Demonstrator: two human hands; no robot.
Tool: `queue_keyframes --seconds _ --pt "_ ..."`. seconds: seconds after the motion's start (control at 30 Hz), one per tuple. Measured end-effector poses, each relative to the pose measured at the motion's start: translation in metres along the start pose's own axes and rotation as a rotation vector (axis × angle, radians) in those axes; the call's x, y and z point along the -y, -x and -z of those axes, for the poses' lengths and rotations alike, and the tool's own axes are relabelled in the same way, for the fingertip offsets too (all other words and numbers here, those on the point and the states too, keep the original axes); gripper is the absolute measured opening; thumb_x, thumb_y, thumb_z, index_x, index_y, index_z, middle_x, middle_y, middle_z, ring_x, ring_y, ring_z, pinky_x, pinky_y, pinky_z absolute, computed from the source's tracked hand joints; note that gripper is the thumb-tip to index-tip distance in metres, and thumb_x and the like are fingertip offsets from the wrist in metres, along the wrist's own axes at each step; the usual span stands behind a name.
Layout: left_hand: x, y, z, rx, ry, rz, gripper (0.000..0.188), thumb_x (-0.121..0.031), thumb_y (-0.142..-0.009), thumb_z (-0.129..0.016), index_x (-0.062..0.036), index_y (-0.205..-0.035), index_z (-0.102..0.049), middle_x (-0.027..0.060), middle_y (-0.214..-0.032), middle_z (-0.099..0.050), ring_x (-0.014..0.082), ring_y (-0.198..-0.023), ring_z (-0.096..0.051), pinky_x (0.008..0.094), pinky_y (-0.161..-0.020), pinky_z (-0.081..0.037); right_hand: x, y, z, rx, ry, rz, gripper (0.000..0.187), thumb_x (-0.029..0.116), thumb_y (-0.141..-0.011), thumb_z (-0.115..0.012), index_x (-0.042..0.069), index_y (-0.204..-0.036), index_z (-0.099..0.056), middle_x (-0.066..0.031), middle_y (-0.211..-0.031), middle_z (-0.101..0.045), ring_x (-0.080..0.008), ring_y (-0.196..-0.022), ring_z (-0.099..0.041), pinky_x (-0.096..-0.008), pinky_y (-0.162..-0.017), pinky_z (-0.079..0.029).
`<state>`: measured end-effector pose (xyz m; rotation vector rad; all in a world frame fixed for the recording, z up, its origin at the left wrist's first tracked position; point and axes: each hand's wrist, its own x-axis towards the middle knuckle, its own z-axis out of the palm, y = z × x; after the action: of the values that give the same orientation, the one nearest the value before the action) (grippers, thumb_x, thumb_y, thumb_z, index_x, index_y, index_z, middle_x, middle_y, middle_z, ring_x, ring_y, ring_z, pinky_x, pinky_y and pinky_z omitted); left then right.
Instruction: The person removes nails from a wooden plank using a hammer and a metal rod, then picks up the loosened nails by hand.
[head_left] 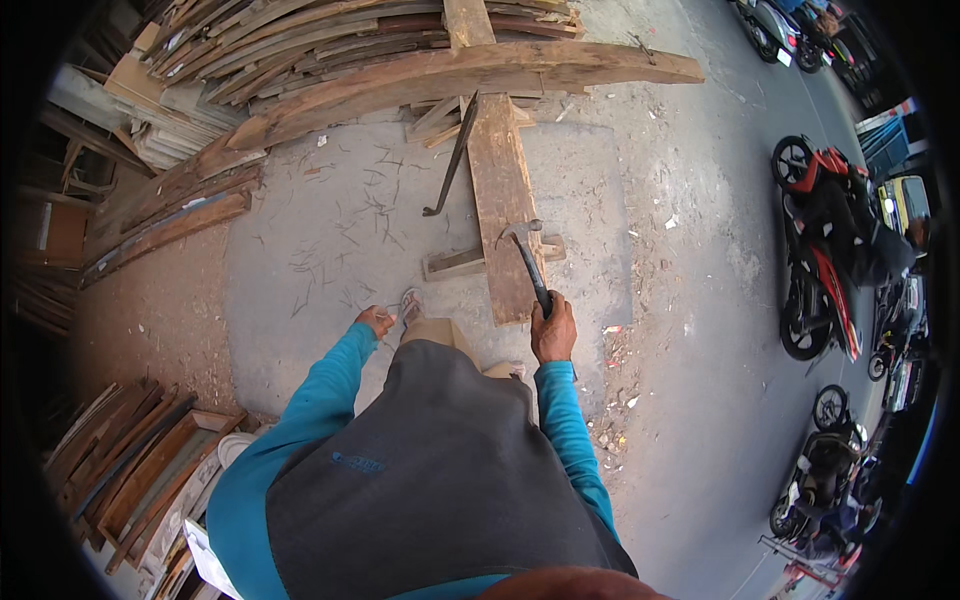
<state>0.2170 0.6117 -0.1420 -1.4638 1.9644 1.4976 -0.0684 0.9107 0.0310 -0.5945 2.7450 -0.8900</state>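
Observation:
My right hand (554,328) grips the dark handle of a claw hammer (533,270), its metal head over the near part of a wooden plank (500,160). That plank lies lengthwise in front of me on a low wooden support (455,264). My left hand (377,320) hangs to the left of the plank, fingers curled together; whatever is between them is too small to make out. A dark pry bar (455,160) with a hooked end slants along the plank's left side, its upper end by the long beam (400,88) that crosses at the far end.
Many thin nail-like pieces (375,190) lie scattered on the grey ground to the left. Stacked boards (330,40) rise beyond the beam, and more timber (140,470) stands at the lower left. On the right runs a road with a red motorcycle (815,250) and other vehicles.

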Motion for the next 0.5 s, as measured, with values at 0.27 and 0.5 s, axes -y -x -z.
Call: queue_keyframes --seconds 0.27,0.5 --pt "-0.126 -0.086 0.113 0.045 -0.247 -0.145 0.062 -0.048 -0.087 -0.069 -0.0017 -0.127 -0.059 0.0199 -0.122 -0.067 0.0316 -0.110 -0.066 0.0408 -0.092 -0.054 0.020 -0.027 -0.064 -0.162 0.281 -0.071 0.038 0.015 -0.084 -0.069 0.009 -0.121 -0.063 -0.0176 -0.105 -0.062 -0.0377 -0.099 -0.059 -0.0479 -0.087 -0.049" --pt "-0.287 -0.127 0.083 -0.060 -0.036 -0.578 0.077 -0.041 -0.083 -0.077 -0.0002 -0.140 -0.045 0.0234 -0.134 -0.056 0.0374 -0.128 -0.053 0.0423 -0.110 -0.043 0.031 -0.028 -0.081 -0.074 0.296 -0.084 0.040 0.021 -0.094 -0.062 0.011 -0.133 -0.058 -0.0136 -0.120 -0.062 -0.0359 -0.108 -0.060 -0.0462 -0.090 -0.049"
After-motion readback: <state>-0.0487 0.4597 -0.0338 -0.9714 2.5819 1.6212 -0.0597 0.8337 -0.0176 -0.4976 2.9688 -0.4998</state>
